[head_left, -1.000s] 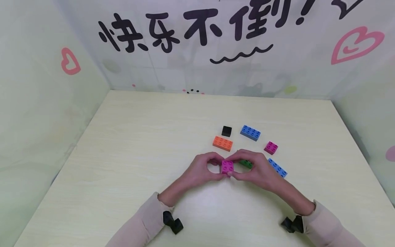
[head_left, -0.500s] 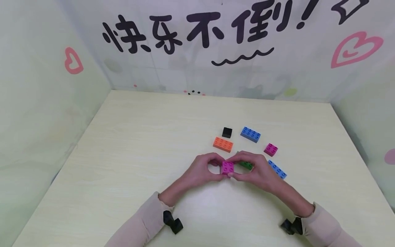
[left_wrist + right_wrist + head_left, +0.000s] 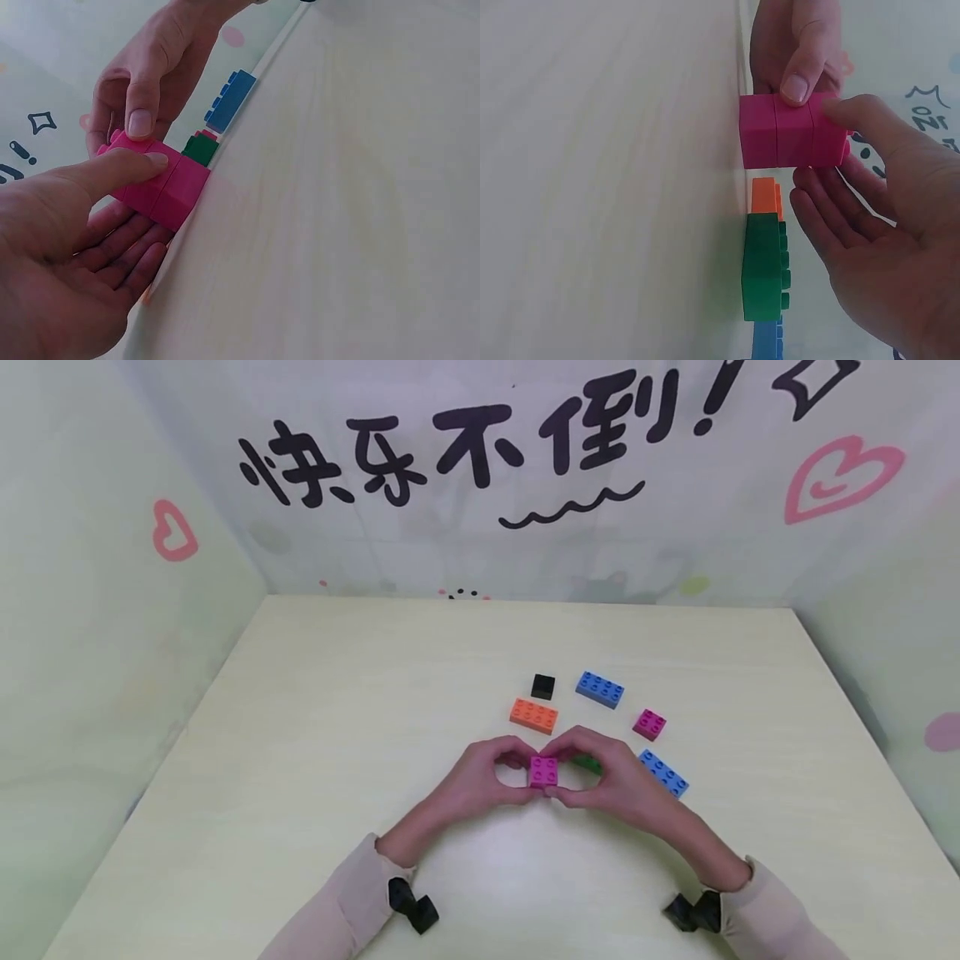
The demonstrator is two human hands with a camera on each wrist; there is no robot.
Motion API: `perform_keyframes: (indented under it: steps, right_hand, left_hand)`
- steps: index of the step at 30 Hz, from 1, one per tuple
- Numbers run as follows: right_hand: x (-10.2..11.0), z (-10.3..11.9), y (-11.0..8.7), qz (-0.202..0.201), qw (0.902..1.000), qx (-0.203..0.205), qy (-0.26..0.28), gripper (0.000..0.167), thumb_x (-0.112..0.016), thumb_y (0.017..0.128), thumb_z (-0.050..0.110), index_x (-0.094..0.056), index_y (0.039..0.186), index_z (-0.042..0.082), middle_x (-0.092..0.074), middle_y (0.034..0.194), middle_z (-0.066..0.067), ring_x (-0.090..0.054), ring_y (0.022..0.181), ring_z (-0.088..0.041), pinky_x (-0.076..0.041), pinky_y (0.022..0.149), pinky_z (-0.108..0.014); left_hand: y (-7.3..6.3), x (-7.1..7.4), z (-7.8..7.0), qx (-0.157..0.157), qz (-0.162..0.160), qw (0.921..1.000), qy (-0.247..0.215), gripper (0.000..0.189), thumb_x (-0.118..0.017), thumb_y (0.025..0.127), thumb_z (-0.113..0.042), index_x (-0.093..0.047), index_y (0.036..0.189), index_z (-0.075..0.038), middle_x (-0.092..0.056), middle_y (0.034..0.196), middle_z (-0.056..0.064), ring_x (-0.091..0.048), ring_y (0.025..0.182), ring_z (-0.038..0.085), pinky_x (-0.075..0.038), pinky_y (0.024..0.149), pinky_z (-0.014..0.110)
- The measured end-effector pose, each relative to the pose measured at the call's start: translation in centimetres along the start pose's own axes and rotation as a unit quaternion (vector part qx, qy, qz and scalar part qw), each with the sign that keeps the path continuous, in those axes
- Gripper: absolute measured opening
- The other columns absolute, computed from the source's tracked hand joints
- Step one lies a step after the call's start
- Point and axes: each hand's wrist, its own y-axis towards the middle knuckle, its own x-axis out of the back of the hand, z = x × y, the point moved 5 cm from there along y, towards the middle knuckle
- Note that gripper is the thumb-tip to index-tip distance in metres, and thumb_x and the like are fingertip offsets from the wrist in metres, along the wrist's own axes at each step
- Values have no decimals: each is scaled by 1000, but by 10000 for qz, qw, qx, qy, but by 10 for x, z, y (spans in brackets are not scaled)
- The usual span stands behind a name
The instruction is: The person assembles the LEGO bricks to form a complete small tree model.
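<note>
A stack of three pink building bricks (image 3: 543, 772) stands upright between the two hands, its studded top showing in the head view. The left hand (image 3: 480, 777) pinches it from the left, thumb on the near side and fingers on the far side. From the right, the right hand (image 3: 615, 777) pinches the same stack, its thumb (image 3: 862, 120) lying on the upper brick. Both wrist views show the seams between the bricks, and the lowest one seems to rest on the table. A green brick (image 3: 587, 764) lies just behind, partly hidden by the right hand.
Beyond the hands lie an orange brick (image 3: 534, 716), a small black block (image 3: 543, 686), a blue brick (image 3: 600, 689) and a magenta brick (image 3: 649, 724). Another blue brick (image 3: 663, 773) lies beside the right hand. A printed backdrop (image 3: 420, 552) rises behind the table (image 3: 337, 693).
The head view has shifted slightly, so everything appears a little further left. Both hands keep their hold on the pink stack, with hardly any movement of their own.
</note>
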Motion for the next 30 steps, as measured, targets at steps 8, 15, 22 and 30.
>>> perform_keyframes:
  steps: [8, 15, 22, 30]
  right_hand:
    - [-3, -25, -2, 8, 10000, 77, -15, 47, -86, 73, 3, -65, 114, 13, -66, 104, 4, -63, 97, -15, -53, 85, -46]
    - [-2, -37, -3, 138, 9999, -64, 26, 45, -86, 77, 18, -65, 117, 19, -64, 107, 13, -61, 101, -8, -52, 88, -40]
    - [0, -40, -7, 68, 9997, -226, 19, 45, -86, 77, 19, -64, 117, 19, -64, 107, 13, -61, 100, -13, -52, 87, -41]
    - [1, -39, -9, 116, 9996, -248, 116, 45, -85, 78, 24, -64, 118, 22, -63, 110, 14, -60, 101, -17, -52, 87, -41]
  left_hand:
    - [-2, 11, -7, -264, 543, 9978, -259, 48, -84, 79, -28, -64, 122, -21, -64, 116, -11, -61, 106, 14, -49, 92, 31]
    - [12, 37, -9, -373, 163, 9985, -370, 45, -80, 84, -23, -63, 124, -11, -65, 119, 5, -60, 111, 20, -48, 95, 40]
    - [44, 48, -10, -444, -546, 9949, 726, 41, -81, 83, -19, -65, 121, -13, -64, 118, 0, -58, 111, 20, -46, 96, 37]
    - [67, 35, -10, -513, -160, 9833, 1739, 46, -82, 80, -11, -65, 122, -12, -62, 117, -2, -55, 109, 13, -45, 96, 31]
